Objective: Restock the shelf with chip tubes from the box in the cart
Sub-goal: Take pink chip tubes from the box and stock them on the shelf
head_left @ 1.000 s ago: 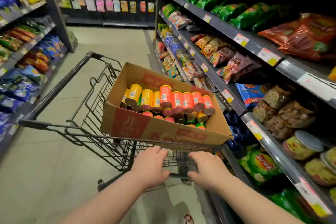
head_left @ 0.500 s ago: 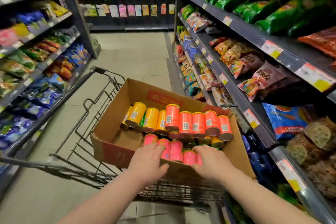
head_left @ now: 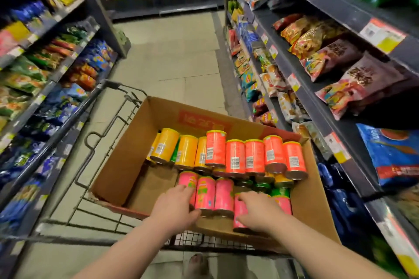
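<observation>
Curls left hand (head_left: 175, 206) round leftmost pink tube (head_left: 187, 178), right hand (head_left: 258, 213) round nearer pink tube (head_left: 238, 213), from above, lying flat beneath fingers (head_left: 186, 189) in box (head_left: 122, 165).

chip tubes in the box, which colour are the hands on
The pink tubes, the near row: left hand and right hand are both on them. The orange tubes and yellow tubes behind lie untouched.
</observation>
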